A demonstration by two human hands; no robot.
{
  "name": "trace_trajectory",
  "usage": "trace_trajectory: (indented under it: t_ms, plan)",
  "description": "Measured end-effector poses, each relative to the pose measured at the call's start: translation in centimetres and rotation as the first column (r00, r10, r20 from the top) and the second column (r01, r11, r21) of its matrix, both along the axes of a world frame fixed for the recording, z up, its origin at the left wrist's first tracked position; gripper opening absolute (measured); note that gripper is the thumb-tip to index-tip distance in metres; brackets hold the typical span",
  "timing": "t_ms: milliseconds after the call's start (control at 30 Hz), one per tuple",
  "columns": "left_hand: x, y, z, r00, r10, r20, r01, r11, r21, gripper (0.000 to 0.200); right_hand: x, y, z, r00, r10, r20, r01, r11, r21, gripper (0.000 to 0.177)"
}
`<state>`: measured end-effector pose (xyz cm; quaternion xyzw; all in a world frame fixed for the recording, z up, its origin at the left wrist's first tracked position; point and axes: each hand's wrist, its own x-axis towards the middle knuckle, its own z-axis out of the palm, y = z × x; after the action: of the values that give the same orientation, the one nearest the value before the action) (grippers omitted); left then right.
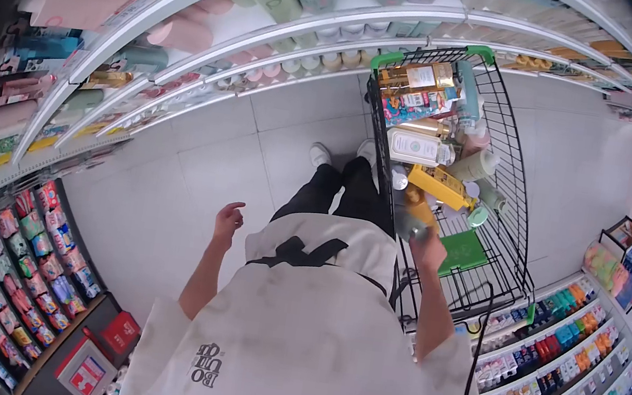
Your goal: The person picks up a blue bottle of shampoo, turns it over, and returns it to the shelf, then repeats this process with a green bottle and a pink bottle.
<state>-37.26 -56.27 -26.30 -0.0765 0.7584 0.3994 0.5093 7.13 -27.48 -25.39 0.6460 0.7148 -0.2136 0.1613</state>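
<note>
My right hand (428,250) is closed around an amber bottle (417,208) with a dark greyish end, over the shopping cart (526,187). Motion blurs the bottle, and its label cannot be read. Bottles and packs fill the far half of the cart: a yellow bottle (442,187), a white-labelled bottle (413,147), a gold pump-style bottle (428,78) and a pale green bottle (475,166) among them. At my left side, my left hand (229,220) hangs in the air with nothing in it, its fingers loosely bent and partly apart.
Shelves (293,16) of bottles run along the front and left. A rack of colourful packs (32,263) stands at the lower left, beside a red box (121,332). More product shelves (553,352) curve along the lower right. A green panel (465,253) lies in the cart's near part. Tiled floor (209,150) lies between.
</note>
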Motion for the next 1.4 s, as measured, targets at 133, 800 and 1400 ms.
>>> trace_trajectory:
  t_ms: [133,800,1400]
  plan:
    - [-2.2,3.8,-1.4,0.989,-0.022,-0.144,0.036,0.994,0.101,0.024,0.2,1.5,6.3,0.974,0.007,-0.226,0.059,0.958,0.281,0.036]
    - [0.4,24.4,22.3,0.753,-0.549,-0.362,0.518,0.157,0.841,0.090,-24.1,10.1,32.2,0.219,0.138,-0.966,-0.237,0.968,0.085,0.029]
    - [5.7,17.6,22.3,0.692,-0.542,0.477,-0.282,0.406,0.870,0.104,-29.1,2.3,27.7,0.060,-0.527,-0.848,-0.375,0.775,-0.508,0.078]
